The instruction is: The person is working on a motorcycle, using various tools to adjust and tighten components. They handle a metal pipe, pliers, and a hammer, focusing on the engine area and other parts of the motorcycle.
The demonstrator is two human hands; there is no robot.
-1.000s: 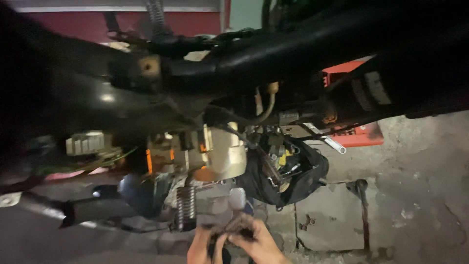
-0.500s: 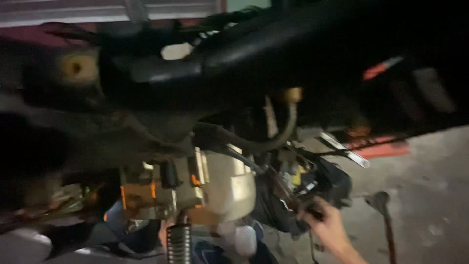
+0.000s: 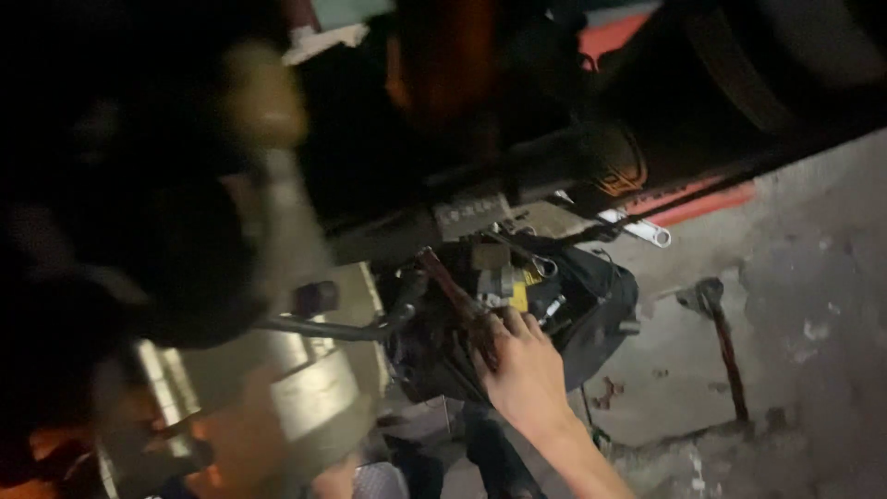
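head | right hand (image 3: pixel 525 370) reaching into black tool bag (image 3: pixel 591 305), grip unclear | left unseen

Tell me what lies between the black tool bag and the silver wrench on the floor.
Nothing: in the head view, only bare concrete shows between the black tool bag and the silver wrench.

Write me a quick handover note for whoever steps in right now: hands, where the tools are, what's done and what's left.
Right hand: reaching into the open black tool bag on the concrete floor, fingers among the tools; whether it grips one is unclear.
Left hand: out of view.
Silver spanner lies on the floor behind the bag, beneath the dark motorcycle frame. Blurred silver engine casing is at lower left.
Done: nothing visibly finished.
Left: no tool is clearly out of the bag yet.
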